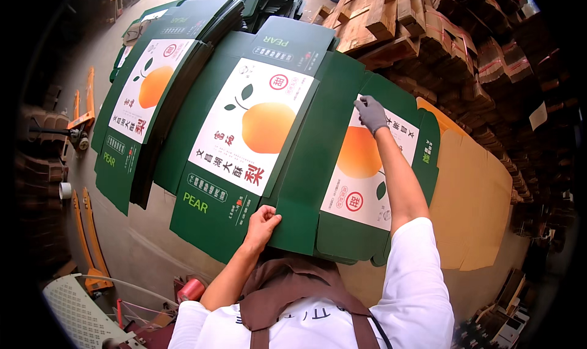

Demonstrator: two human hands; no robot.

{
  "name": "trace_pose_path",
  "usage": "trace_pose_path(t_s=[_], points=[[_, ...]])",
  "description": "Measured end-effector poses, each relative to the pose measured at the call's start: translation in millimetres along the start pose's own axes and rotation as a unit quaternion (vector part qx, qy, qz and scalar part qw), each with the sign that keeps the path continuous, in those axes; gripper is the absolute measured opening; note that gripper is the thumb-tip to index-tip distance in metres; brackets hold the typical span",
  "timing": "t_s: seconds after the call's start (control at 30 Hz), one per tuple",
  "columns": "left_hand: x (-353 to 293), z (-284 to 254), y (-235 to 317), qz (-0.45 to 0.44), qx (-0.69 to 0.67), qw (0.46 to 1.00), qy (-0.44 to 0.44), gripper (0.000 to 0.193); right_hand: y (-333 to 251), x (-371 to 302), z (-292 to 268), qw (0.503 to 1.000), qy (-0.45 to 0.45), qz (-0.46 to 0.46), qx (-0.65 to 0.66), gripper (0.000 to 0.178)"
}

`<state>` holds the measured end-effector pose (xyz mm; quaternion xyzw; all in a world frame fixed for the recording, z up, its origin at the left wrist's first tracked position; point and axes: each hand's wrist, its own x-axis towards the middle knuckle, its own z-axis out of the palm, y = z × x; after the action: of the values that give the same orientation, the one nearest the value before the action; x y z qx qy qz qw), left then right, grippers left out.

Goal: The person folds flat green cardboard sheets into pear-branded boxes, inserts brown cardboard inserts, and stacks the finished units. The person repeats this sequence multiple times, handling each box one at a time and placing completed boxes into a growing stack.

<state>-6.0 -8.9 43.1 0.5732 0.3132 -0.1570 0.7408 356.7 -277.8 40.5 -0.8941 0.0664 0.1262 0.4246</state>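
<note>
A flat, unfolded green carton (299,165) lies across in front of me. Its white panels carry an orange pear picture, one upright and one upside down. My left hand (263,225), bare, is closed at the carton's near edge, its fingers curled together over the cardboard. Farther out to the right, my right hand (371,113) wears a grey glove. Its fingers are bent and pressed together against the far part of the right-hand printed panel, and whatever they may pinch is hidden beneath them.
To the left stands a stack of matching green cartons (137,104). Brown cardboard (471,196) lies at the right. Wooden pallets (373,18) and bundled cardboard (440,37) fill the far right. An orange pallet jack (90,233) is on the left floor, near a red roll (191,289).
</note>
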Motion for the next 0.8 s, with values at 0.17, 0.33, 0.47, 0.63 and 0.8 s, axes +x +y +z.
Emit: trace_pose_path(t_s=[0.17, 0.33, 0.47, 0.63, 0.8], points=[[-54.1, 5.0, 15.9, 0.064, 0.11, 0.992, 0.001, 0.009, -3.4, 95.4, -0.4, 0.995, 0.023, -0.045, -0.09, 0.061], [-62.3, -5.3, 31.1, 0.074, 0.155, 0.985, 0.032, 0.011, -36.5, 103.7, 10.9, 0.987, -0.002, -0.049, -0.154, 0.066], [-53.8, -30.8, 19.3, 0.052, 0.17, 0.983, 0.053, 0.011, -21.3, 112.0, 13.8, 0.998, -0.06, 0.016, -0.013, 0.044], [-46.1, -57.2, 1.5, 0.023, 0.169, 0.984, 0.054, 0.012, -10.0, 103.8, 11.8, 0.983, -0.126, -0.002, 0.132, 0.029], [-34.4, -60.6, 0.6, -0.047, 0.134, 0.989, 0.047, 0.02, -25.4, 76.1, 37.2, 0.997, -0.063, -0.026, 0.045, 0.044]])
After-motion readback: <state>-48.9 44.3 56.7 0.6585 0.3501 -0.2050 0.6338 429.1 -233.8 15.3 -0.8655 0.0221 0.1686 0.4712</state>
